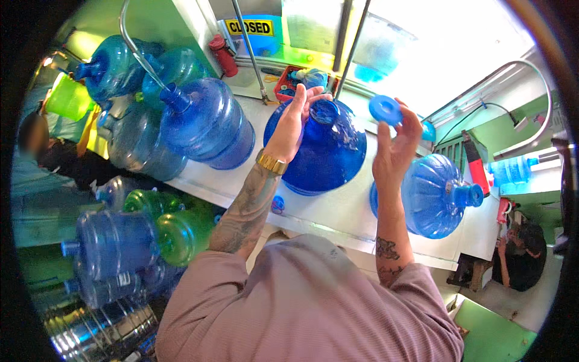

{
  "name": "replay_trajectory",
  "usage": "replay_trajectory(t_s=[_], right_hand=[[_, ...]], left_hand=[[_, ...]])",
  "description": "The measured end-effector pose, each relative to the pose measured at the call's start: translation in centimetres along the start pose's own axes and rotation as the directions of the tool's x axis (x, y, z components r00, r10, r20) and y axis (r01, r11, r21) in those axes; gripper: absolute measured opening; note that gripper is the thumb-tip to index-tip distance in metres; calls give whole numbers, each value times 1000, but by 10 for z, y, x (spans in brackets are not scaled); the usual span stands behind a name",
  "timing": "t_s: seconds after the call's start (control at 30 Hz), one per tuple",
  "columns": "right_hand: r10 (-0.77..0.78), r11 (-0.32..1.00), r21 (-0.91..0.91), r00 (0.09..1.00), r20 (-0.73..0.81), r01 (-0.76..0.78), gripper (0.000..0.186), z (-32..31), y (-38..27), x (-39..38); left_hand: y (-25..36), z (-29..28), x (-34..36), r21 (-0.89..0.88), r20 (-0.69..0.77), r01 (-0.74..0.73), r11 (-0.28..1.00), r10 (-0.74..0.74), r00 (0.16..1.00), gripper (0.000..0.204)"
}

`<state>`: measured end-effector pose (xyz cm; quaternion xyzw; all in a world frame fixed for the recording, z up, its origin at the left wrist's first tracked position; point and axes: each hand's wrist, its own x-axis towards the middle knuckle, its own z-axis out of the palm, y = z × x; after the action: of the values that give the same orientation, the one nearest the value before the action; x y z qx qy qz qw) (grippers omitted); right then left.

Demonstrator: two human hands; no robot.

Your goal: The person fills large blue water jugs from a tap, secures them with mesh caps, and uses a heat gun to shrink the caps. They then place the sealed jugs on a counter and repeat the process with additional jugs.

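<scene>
A dark blue water jug stands upright on the white counter in front of me, its neck pointing up. My left hand, with a gold watch at the wrist, is over the jug's left side. Its fingers are stretched out flat beside the neck, and nothing shows in them. To the right of the neck, my raised right hand pinches a round blue cap between thumb and fingers. A small blue cap-like piece lies near the counter's front edge.
A clear blue jug stands left under a curved metal pipe; a ribbed jug is at right. Several jugs are stacked below left. A red crate sits behind. Other people are at the far right and left.
</scene>
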<state>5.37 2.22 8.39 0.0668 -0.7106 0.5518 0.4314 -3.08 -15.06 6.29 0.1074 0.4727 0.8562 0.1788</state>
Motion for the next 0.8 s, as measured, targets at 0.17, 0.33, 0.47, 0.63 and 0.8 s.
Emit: replay_trajectory(t_s=[0.17, 0.33, 0.47, 0.63, 0.8], right_hand=[[-84, 978, -152, 936, 342, 143, 41, 14, -5, 3], [-197, 961, -120, 920, 340, 250, 45, 27, 26, -17], [-260, 947, -68, 873, 413, 314, 47, 7, 23, -23], [-276, 937, -93, 877, 394, 337, 48, 7, 13, -32], [-235, 927, -200, 908, 348, 317, 39, 16, 17, -47]], left_hand=[[-15, 19, -7, -48, -124, -128, 991, 121, 985, 74], [-20, 18, -5, 285, -218, -207, 936, 273, 937, 40], [-27, 20, -6, 249, -271, -209, 946, 275, 922, 31], [-34, 21, -25, 591, -112, -324, 739, 472, 874, 31], [-41, 21, -26, 416, -58, -400, 817, 462, 885, 26]])
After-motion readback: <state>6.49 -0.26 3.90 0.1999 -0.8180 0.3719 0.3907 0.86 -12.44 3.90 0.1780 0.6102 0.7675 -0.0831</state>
